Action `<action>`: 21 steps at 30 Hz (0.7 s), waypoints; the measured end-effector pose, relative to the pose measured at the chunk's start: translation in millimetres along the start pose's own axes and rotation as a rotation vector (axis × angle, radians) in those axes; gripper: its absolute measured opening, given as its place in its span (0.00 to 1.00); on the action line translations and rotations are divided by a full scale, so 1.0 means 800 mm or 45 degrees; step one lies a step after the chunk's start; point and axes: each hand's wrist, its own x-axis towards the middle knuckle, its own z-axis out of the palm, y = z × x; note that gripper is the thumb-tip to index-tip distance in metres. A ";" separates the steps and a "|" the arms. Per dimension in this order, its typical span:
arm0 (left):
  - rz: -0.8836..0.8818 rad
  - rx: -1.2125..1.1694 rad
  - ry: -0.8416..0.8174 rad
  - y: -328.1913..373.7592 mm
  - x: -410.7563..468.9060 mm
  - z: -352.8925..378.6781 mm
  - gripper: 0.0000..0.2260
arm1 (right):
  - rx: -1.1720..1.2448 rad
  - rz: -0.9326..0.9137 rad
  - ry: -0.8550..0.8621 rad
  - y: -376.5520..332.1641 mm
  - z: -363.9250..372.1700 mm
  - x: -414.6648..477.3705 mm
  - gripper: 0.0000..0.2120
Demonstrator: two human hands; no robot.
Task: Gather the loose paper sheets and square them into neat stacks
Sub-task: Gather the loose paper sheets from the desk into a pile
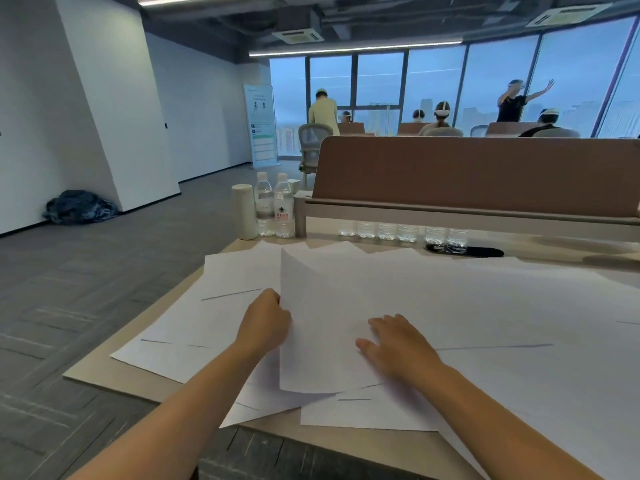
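Several loose white paper sheets [485, 306] lie spread and overlapping across the desk [104, 370]. One sheet [322, 306] sits on top near the middle, its left edge lifted slightly. My left hand [266, 320] grips that sheet's left edge with curled fingers. My right hand [394, 344] lies flat on the same sheet, fingers straight and pointing left. More sheets [214, 306] fan out to the left under the top one, some with thin dark lines on them.
Two water bottles [273, 206] and a white cylinder [244, 211] stand at the desk's far left corner. A row of small bottles [401, 232] lines the brown divider [478, 174]. A black oval item [478, 251] lies behind the papers. People sit beyond the divider.
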 end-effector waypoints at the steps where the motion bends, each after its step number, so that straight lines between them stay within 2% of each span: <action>1: -0.009 0.016 -0.011 -0.004 0.002 -0.001 0.03 | -0.011 -0.005 0.008 -0.004 0.003 0.004 0.31; 4: -0.044 -0.022 -0.049 -0.011 0.008 -0.003 0.07 | -0.074 -0.003 0.076 -0.013 0.013 0.012 0.29; 9: -0.144 -0.300 -0.080 -0.015 0.018 -0.015 0.10 | -0.029 -0.003 0.196 -0.026 0.022 0.019 0.25; 12: -0.163 -0.403 -0.029 -0.013 0.022 -0.022 0.03 | 0.019 0.010 0.245 -0.030 0.019 0.022 0.26; 17: -0.184 -0.420 -0.115 -0.020 0.023 -0.021 0.07 | -0.019 0.023 0.288 -0.026 0.011 0.026 0.28; 21: -0.178 -0.364 -0.122 -0.022 0.027 -0.019 0.11 | -0.006 0.190 0.202 -0.014 0.007 0.028 0.35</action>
